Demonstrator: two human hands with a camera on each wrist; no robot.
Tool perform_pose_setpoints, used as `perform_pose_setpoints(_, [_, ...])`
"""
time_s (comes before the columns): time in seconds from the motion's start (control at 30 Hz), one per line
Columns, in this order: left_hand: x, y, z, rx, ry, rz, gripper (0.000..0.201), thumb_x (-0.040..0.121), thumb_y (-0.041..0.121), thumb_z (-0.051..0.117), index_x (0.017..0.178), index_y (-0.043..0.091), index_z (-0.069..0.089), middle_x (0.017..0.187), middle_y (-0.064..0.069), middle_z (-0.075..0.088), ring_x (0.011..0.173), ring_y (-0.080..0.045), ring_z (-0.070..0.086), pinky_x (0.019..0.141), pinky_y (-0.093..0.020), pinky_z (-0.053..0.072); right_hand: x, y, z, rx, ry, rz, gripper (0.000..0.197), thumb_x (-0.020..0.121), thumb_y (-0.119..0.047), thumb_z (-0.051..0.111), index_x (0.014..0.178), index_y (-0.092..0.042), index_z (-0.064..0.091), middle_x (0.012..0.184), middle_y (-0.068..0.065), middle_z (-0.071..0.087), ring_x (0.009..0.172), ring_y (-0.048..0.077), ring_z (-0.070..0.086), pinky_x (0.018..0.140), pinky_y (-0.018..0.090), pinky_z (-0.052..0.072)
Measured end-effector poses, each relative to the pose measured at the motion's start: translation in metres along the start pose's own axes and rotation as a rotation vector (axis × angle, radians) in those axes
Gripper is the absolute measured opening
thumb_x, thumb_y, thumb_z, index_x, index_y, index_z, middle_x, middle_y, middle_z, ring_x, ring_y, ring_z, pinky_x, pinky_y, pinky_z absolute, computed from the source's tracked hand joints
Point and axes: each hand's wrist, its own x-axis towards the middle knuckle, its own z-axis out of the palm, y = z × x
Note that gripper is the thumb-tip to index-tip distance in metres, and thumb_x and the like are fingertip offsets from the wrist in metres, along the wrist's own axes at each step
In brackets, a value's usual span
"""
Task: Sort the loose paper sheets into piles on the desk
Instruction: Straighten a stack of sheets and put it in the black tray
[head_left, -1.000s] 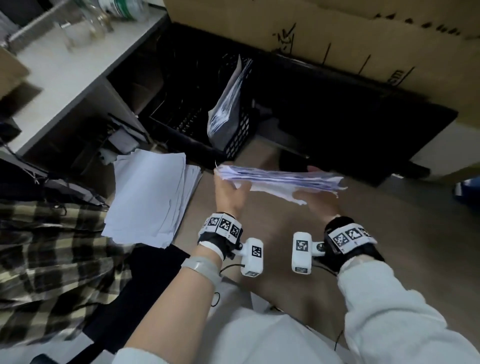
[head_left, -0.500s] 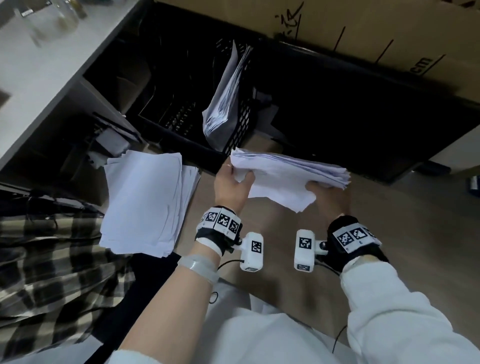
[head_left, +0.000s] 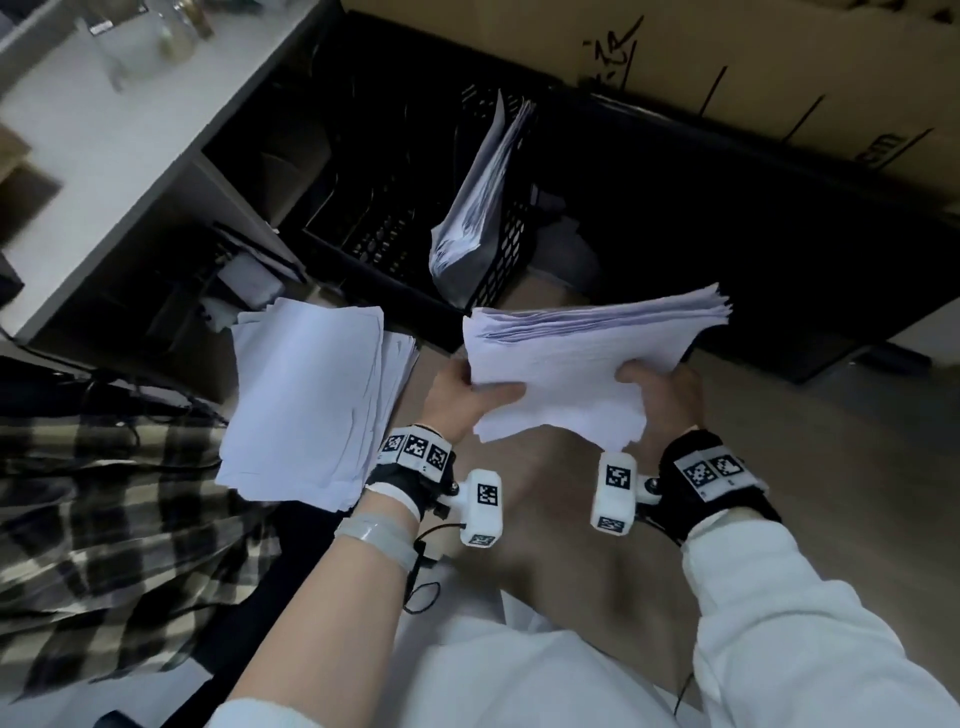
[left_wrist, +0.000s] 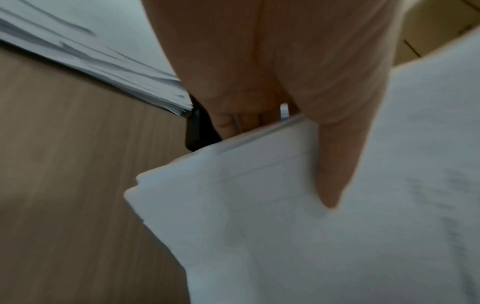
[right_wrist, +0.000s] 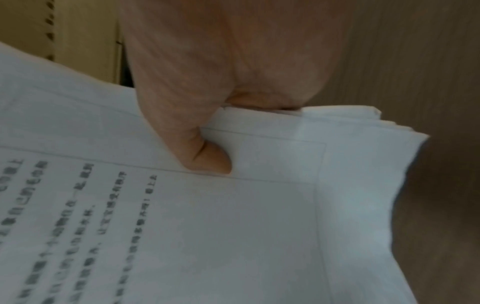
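I hold a thick stack of white sheets (head_left: 582, 358) in the air above the wooden surface (head_left: 571, 519). My left hand (head_left: 470, 397) grips its left side, thumb on top (left_wrist: 335, 164) and fingers underneath. My right hand (head_left: 662, 389) grips the right side the same way, the thumb (right_wrist: 205, 156) pressing on a page printed with text (right_wrist: 182, 226). A second pile of white sheets (head_left: 311, 395) lies flat on the surface to the left, and its edge (left_wrist: 103, 67) shows in the left wrist view.
A black mesh crate (head_left: 395, 228) behind the pile has more papers (head_left: 478, 208) leaning inside it. A white desk top (head_left: 104, 145) with glassware is at far left, cardboard boxes (head_left: 779, 67) at the back, a plaid cloth (head_left: 93, 519) at the lower left.
The stack has tilted from edge-on to face up and come closer to me. Both hands kept their grip throughout. The view has shifted downward.
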Motion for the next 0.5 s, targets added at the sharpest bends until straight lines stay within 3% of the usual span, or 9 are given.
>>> perform_pose_setpoints(0.07, [-0.019,0.0,-0.003,0.03,-0.049,0.0,0.041,0.072,0.026,0.089,0.105,0.041,0.069,0.113,0.005,0.073,0.106,-0.012,0.068,0.096,-0.044,0.054,-0.009,-0.009,0.0,0.076,-0.053,-0.026,0.043,0.064,-0.004,0.071,0.106,-0.003,0.07,0.103,0.018,0.073,0.088,0.037,0.07,0.077,0.055,0.057])
perform_pose_setpoints(0.1, [-0.029,0.0,-0.002,0.044,-0.053,-0.003,0.031,0.076,0.028,0.086,0.097,0.046,0.072,0.111,0.007,0.074,0.105,-0.009,0.068,0.098,-0.044,0.053,-0.012,-0.011,0.0,0.085,-0.068,-0.056,0.038,0.064,-0.003,0.07,0.102,-0.003,0.07,0.1,0.017,0.073,0.086,0.035,0.07,0.077,0.053,0.058])
perform_pose_setpoints(0.17, [-0.046,0.0,0.001,0.031,-0.01,-0.029,0.014,0.084,0.028,0.08,0.088,0.04,0.075,0.103,0.006,0.075,0.097,-0.006,0.07,0.1,-0.044,0.052,-0.021,-0.015,-0.004,0.032,-0.11,-0.123,0.02,0.072,0.0,0.069,0.09,-0.009,0.07,0.085,0.006,0.073,0.076,0.026,0.069,0.07,0.04,0.057])
perform_pose_setpoints(0.23, [-0.061,0.001,0.002,-0.021,0.052,-0.044,0.003,0.086,0.03,0.077,0.088,0.031,0.076,0.099,0.002,0.077,0.094,-0.012,0.072,0.099,-0.046,0.053,-0.027,-0.015,-0.011,-0.064,-0.189,-0.181,0.015,0.079,0.001,0.069,0.081,-0.014,0.068,0.073,-0.004,0.07,0.066,0.015,0.067,0.065,0.027,0.052])
perform_pose_setpoints(0.3, [-0.074,0.001,0.003,-0.135,0.066,-0.018,0.003,0.087,0.026,0.076,0.089,0.024,0.077,0.101,-0.003,0.077,0.096,-0.019,0.073,0.098,-0.047,0.053,-0.031,-0.011,-0.02,-0.177,-0.296,-0.168,0.013,0.081,-0.004,0.074,0.081,-0.016,0.068,0.074,-0.007,0.072,0.069,0.011,0.068,0.065,0.025,0.05])
perform_pose_setpoints(0.4, [-0.088,0.0,0.004,-0.284,0.053,-0.019,0.017,0.091,0.021,0.071,0.105,0.013,0.074,0.108,-0.009,0.075,0.102,-0.026,0.071,0.098,-0.044,0.053,-0.036,-0.005,-0.036,-0.351,-0.459,-0.089,0.014,0.084,-0.014,0.078,0.096,-0.013,0.072,0.097,0.001,0.075,0.082,0.01,0.07,0.068,0.02,0.053])
perform_pose_setpoints(0.5, [-0.094,-0.001,0.006,-0.301,0.091,-0.025,0.025,0.092,0.023,0.07,0.111,0.007,0.071,0.109,-0.01,0.075,0.103,-0.028,0.071,0.099,-0.047,0.053,-0.044,-0.001,-0.043,-0.424,-0.491,-0.137,0.023,0.09,-0.013,0.072,0.112,-0.012,0.067,0.106,0.0,0.07,0.084,0.002,0.065,0.067,0.012,0.049])
